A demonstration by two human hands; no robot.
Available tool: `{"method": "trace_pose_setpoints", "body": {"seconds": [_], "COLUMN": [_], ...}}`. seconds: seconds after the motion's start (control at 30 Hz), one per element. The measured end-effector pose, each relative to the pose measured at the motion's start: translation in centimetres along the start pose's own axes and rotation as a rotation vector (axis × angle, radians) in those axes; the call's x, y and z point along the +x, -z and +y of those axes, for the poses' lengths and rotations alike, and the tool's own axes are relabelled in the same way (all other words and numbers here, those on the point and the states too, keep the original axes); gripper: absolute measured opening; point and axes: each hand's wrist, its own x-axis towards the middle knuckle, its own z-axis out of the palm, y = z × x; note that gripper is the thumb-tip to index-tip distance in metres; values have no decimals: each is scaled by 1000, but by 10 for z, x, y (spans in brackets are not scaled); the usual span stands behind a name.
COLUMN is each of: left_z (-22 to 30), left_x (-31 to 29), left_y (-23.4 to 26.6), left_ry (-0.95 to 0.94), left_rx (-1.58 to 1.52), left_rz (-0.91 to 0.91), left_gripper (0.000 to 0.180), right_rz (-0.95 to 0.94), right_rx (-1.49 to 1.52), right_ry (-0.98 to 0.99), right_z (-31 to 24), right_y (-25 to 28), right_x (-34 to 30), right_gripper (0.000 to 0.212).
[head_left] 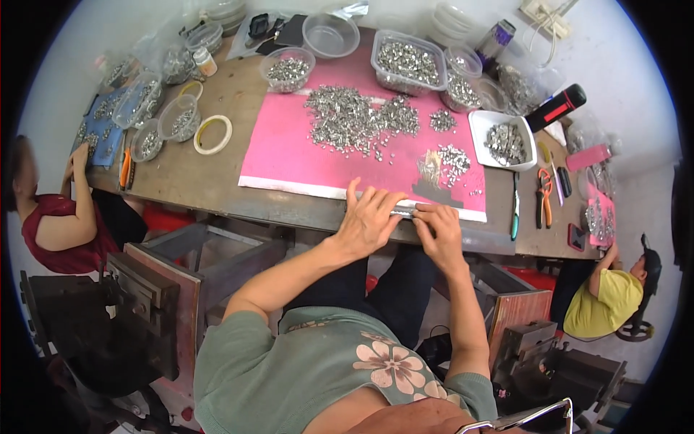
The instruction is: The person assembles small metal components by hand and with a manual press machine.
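Note:
At the near edge of the pink mat [282,155], my left hand [367,219] and my right hand [438,230] are close together. Between them they grip a short silver metal strip [403,210]; its exact kind is too small to make out. The fingers of both hands are closed at its ends and partly cover it. Beyond my hands, a large heap of small silver metal pieces [340,116] lies loose on the mat. A smaller pile of similar pieces [454,165] sits nearer my right hand, beside a flat gold-coloured patch of pieces [429,168].
Behind the heap stand clear tubs of metal parts [408,65] and an empty round bowl [331,36]. To the right are a white tray [531,134], green-handled pliers [515,210] and orange-handled pliers [543,199]. Tape rolls [213,135] lie left. Co-workers sit at both ends.

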Motion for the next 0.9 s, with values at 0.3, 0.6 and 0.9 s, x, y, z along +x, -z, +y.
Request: {"method": "trace_pose_setpoints", "body": {"seconds": [0.3, 0.6, 0.9], "left_z": [-109, -133, -134], "left_x": [122, 149, 154], "left_y": [-16, -32, -28], "left_ry": [-125, -73, -44], "left_rx": [174, 294, 178], "left_rz": [115, 65, 80], "left_gripper": [14, 11, 7], "right_rz": [86, 90, 89], "right_rx": [21, -219, -327], "right_ry": [-173, -309, -189], "right_z": [65, 77, 82], "right_y": [-38, -73, -73], "right_x": [114, 147, 139], "right_gripper": [11, 19, 13]}}
